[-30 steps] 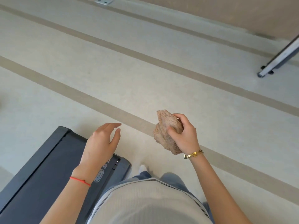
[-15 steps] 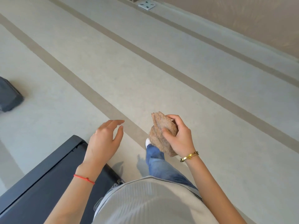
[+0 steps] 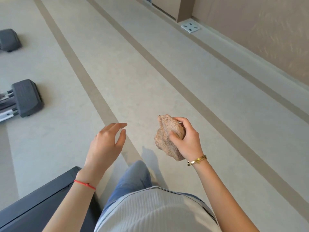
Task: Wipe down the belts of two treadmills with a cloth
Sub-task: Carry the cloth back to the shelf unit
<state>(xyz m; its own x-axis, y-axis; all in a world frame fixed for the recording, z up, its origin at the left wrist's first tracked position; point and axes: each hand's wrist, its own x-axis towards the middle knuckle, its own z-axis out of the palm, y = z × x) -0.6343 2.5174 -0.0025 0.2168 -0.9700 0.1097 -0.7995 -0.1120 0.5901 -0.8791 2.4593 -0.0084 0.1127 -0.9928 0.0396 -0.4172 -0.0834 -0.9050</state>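
the right hand [image 3: 187, 141] sits right of the frame's centre and grips a bunched tan cloth [image 3: 167, 136], thumb pressed into its front and fingers curled over the top. the cloth hangs in the air above the floor [image 3: 150, 72], touching nothing but that hand. a gold bracelet [image 3: 197, 160] circles the right wrist just below the cloth.

the left hand [image 3: 105, 144] hovers left of centre with its fingers loose and nearly straight, spread a little, holding nothing. a thin red string [image 3: 84, 184] is tied round the left wrist.

in the lower left corner a dark treadmill [image 3: 33, 208] shows its end and part of its belt, running out of the frame; the left forearm crosses over its corner. at the left edge, mid-height, the dark end cap of another machine [image 3: 26, 97] rests on the floor with silver rails beside it, and a further grey end cap [image 3: 9, 40] lies in the upper left.

the pale floor carries darker stripes running diagonally toward the top. a small white plate [image 3: 190, 27] sits at the base of the brown wall [image 3: 259, 30] in the upper right. a ribbed white shirt [image 3: 150, 210] and a blue-jeaned leg [image 3: 132, 178] fill the bottom centre.
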